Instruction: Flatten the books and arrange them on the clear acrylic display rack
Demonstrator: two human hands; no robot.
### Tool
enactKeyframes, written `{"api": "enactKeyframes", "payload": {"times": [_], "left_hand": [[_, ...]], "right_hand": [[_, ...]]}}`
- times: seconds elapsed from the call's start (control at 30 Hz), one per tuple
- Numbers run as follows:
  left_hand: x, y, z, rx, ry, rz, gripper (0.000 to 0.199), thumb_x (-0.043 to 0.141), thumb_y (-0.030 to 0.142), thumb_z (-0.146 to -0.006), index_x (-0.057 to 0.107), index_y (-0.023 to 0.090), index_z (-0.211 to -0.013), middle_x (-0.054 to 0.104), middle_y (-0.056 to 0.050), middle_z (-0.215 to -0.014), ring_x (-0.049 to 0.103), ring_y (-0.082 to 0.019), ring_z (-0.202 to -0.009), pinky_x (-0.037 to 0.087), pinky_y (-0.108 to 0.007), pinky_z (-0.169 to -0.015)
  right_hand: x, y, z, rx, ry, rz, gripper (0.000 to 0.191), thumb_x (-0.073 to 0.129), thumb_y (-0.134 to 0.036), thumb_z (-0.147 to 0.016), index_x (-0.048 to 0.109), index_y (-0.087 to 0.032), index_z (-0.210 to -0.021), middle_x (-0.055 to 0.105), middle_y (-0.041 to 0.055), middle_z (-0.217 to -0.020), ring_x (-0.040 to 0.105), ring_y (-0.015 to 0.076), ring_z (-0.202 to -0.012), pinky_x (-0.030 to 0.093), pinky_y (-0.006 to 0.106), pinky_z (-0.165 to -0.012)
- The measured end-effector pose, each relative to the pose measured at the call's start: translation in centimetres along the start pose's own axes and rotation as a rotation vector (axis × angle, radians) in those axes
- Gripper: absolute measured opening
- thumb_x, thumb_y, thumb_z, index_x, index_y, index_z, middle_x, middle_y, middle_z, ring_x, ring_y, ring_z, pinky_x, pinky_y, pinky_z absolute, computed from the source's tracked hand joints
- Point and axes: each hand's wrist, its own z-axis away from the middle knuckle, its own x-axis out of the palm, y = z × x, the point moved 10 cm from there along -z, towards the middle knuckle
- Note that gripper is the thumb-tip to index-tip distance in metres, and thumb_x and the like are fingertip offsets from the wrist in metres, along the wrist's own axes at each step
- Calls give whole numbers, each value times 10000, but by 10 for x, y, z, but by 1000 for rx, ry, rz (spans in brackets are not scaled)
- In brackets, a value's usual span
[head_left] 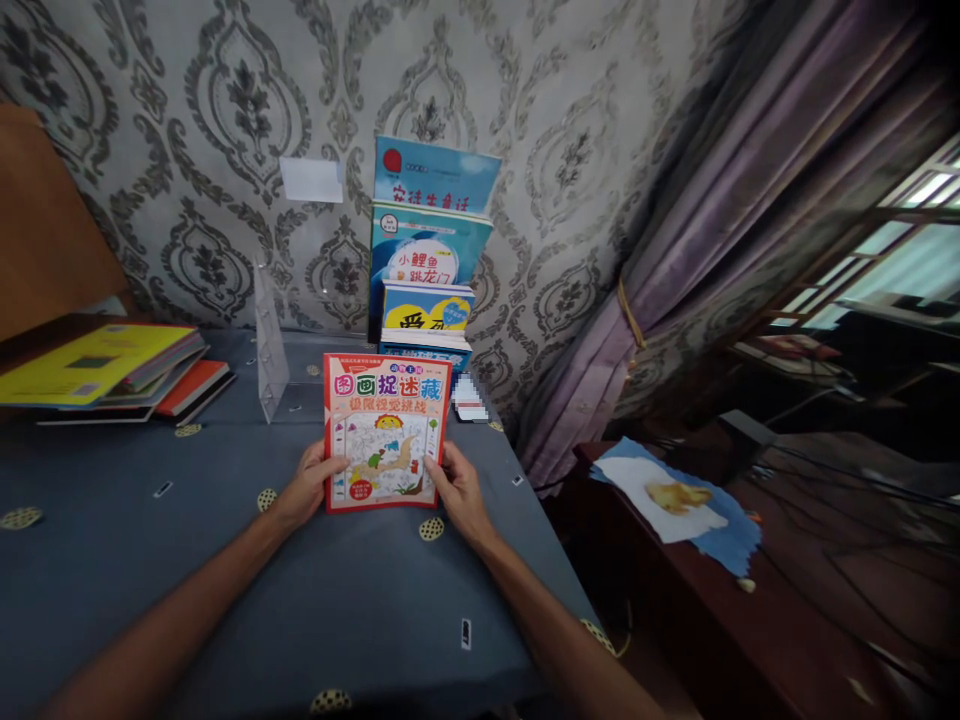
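A red-bordered picture book with a colourful cover is held upright, its front facing me, above the grey-blue table. My left hand grips its left edge with the thumb on the cover. On the opposite edge, my right hand holds it the same way. Behind it, several books, among them a teal one and a light blue one, stand in stepped rows against the wall. A clear plastic rack stands to their left, partly hidden by the held book.
Books lie stacked at the table's left, a yellow one on top. A white card is near the wall. Purple curtains hang at the right, above a dark red surface with a blue cloth.
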Motion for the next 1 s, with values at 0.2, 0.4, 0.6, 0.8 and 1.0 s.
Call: {"api": "enactKeyframes", "payload": {"times": [0.2, 0.4, 0.6, 0.8, 1.0], "left_hand": [[-5, 2, -4, 26, -46, -88, 514, 866, 360, -548, 751, 132, -994, 805, -155, -1003, 757, -412, -955, 606, -564, -868], [-8, 9, -6, 43, -24, -104, 613, 876, 552, -604, 746, 137, -1036, 794, -161, -1073, 741, -402, -1029, 612, -501, -889], [-20, 16, -13, 116, 103, -46, 714, 803, 647, -700, 676, 188, -1232, 735, -147, -1267, 684, -342, -1198, 574, -443, -1005], [-21, 37, -7, 133, 21, -126, 748, 859, 491, -676, 617, 216, -1328, 741, -118, -1257, 689, -356, -1176, 598, -441, -957], [-24, 55, -2, 130, -110, -233, 668, 881, 304, -614, 666, 214, -1240, 757, -129, -1201, 684, -375, -1167, 608, -426, -908]], "right_hand": [[-1, -2, 0, 0, -8, -6, 403, 631, -591, -913, 690, -227, -1075, 739, 49, -1045, 692, 227, -913, 590, 369, -852], [2, -2, -1, 17, -44, -13, 422, 629, -588, -918, 685, -227, -1128, 745, 59, -1076, 705, 241, -960, 596, 382, -861], [9, -5, -5, 4, -83, -9, 453, 630, -620, -902, 695, -223, -1110, 747, 61, -1049, 701, 238, -933, 588, 399, -891], [17, -8, -7, 36, -127, 24, 434, 587, -621, -928, 716, -222, -1040, 690, 17, -832, 568, 142, -589, 498, 245, -496], [26, -12, -20, 49, -174, 11, 459, 599, -654, -903, 712, -210, -926, 604, -16, -702, 521, 122, -522, 468, 234, -437]]}}
